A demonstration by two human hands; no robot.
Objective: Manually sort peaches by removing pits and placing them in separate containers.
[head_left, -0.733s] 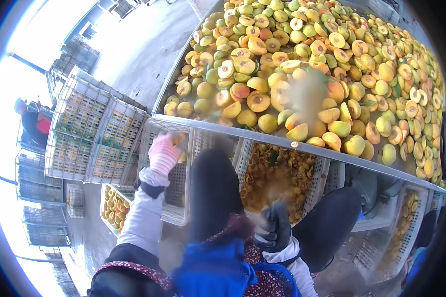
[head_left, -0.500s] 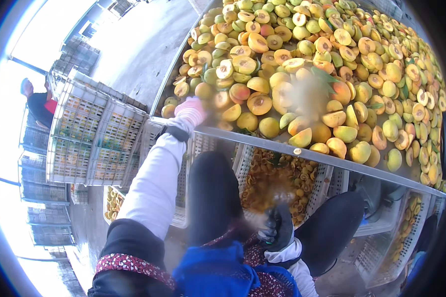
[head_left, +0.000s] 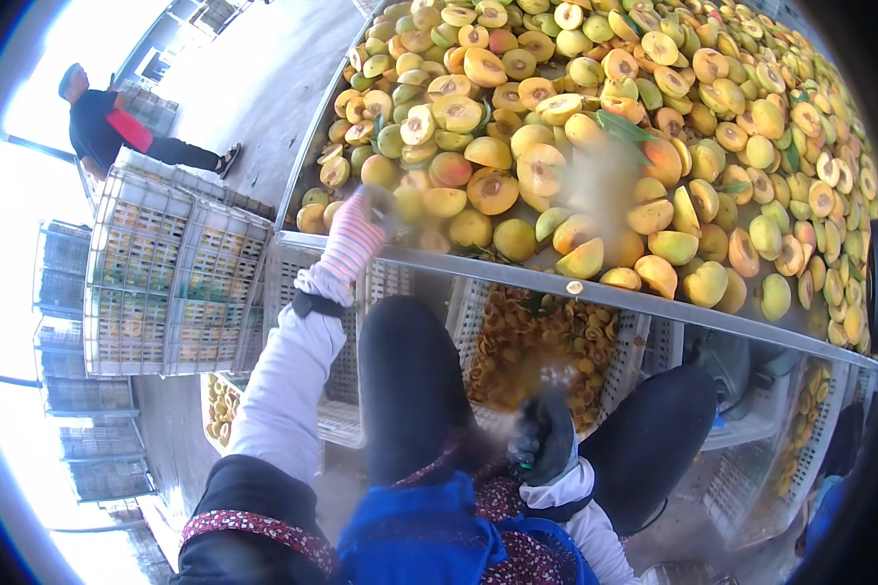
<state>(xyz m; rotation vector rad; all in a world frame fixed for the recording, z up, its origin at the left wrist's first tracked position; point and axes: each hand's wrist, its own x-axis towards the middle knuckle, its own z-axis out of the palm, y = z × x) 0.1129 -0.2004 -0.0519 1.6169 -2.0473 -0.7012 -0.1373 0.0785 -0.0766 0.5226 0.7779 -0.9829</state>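
Note:
My left hand, in a pink-and-grey striped glove, is at the near left edge of a metal-rimmed table. Its fingertips are blurred beside the heaped fruit, so their grip cannot be made out. Many halved yellow stone fruits, like peaches or apricots, cover the table, some cut face up with brown centres. Low between my knees, my right hand in a dark glove is closed. A blurred pale shape shows just above its fingers; what it holds is unclear. A smudge blurs part of the fruit.
Under the table edge stands a white crate of small orange-brown fruit pieces. Another crate holds fruit at the right. Stacked pale crates rise at the left. A person in black and red is beyond them.
My left hand has drawn back from the fruit toward the table's near edge. My right hand stays low, closed. The view has shifted slightly, and the person beyond the crates shows more fully.

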